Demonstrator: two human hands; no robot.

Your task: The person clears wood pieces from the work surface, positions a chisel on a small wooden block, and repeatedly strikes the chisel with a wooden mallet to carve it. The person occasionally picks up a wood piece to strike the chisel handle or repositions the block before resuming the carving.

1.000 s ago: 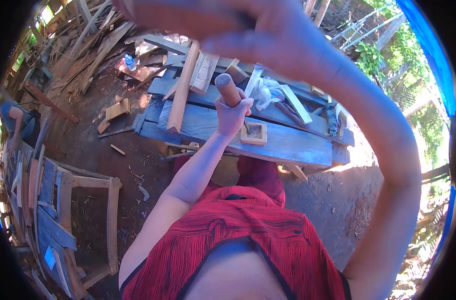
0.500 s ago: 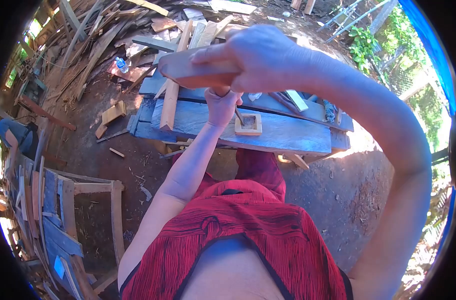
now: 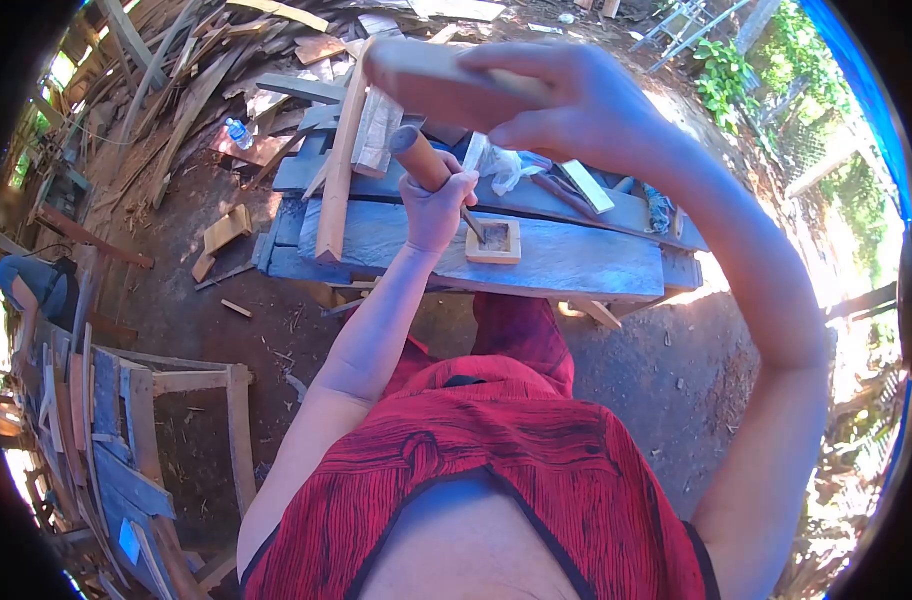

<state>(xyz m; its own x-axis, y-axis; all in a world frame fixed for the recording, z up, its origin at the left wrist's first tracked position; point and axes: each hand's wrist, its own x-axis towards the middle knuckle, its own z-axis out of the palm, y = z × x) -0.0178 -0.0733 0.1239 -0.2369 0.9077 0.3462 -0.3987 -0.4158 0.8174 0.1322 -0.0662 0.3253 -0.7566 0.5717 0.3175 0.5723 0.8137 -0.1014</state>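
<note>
Chisel (image 3: 429, 168) slants down to the right, tip in hollowed block (image 3: 494, 256).

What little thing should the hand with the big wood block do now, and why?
Probably the right hand should bring its wood block down on the handle. The block is raised, apart from the handle, while the left hand holds that tool slanted, its metal end at the hollow in the small wooden piece.

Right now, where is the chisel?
In the head view, the chisel is left of centre, in the left hand, its blade angled down to the block on the bench.
</note>
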